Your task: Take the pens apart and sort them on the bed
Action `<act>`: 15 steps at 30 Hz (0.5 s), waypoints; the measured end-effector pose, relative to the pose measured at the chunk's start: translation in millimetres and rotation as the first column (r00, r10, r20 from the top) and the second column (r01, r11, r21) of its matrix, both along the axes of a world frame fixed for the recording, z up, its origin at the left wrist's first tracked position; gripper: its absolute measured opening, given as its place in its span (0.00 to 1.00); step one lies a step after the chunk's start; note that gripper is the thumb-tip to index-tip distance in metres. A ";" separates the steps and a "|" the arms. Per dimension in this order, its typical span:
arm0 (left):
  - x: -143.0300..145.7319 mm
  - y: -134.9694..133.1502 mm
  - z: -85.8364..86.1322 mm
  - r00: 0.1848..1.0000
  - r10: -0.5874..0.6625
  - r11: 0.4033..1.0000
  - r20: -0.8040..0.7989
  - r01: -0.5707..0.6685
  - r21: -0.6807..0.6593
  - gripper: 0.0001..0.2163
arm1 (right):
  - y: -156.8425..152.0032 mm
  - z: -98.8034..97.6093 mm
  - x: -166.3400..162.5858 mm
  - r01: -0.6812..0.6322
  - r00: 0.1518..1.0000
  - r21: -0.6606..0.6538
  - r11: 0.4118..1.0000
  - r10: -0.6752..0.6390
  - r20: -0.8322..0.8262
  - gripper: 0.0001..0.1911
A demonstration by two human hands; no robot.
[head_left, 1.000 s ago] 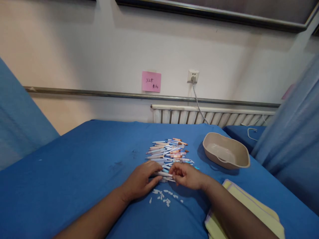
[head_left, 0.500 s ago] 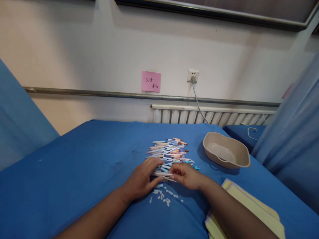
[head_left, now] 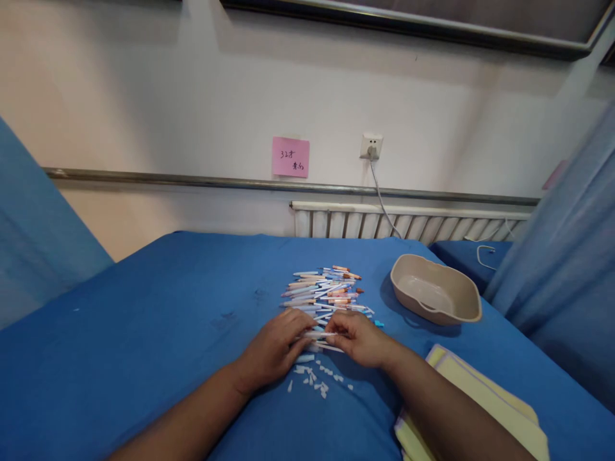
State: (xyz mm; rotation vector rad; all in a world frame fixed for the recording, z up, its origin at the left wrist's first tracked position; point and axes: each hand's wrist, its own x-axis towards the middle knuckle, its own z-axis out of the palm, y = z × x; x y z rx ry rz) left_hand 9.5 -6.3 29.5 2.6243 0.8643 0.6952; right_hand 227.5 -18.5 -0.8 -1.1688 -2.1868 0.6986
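Between my two hands a pale, slim pen barrel (head_left: 317,334) lies crosswise. My left hand (head_left: 276,346) is closed around its left end, fingers over the top and thumb below. My right hand (head_left: 358,336) pinches the other end between thumb and fingers. Beyond them a long pile of pens and pen parts (head_left: 321,291) in white, blue, orange and pink lies on the blue cloth. Several small white cone-shaped tips (head_left: 312,378) are scattered just in front of my hands. Some pen parts beneath my fingers are hidden.
A beige plastic basin (head_left: 435,294) stands at the right of the blue-covered bed (head_left: 144,333). Nearer, a folded yellow cloth (head_left: 480,397) lies under my right forearm. Blue curtains (head_left: 567,275) hang at both sides. Behind are a radiator (head_left: 346,224) and a plugged-in cord (head_left: 379,186).
My left fingers have closed in on the pen barrel and shifted slightly right, nearer my right hand. My right hand has barely moved. The pile and basin stay put.
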 end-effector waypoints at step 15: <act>0.1 1.5 -3.4 1.000 0.028 0.999 0.005 -0.029 0.026 0.13 | -0.7 0.9 -1.6 0.011 1.000 0.036 0.999 -0.011 -0.004 0.03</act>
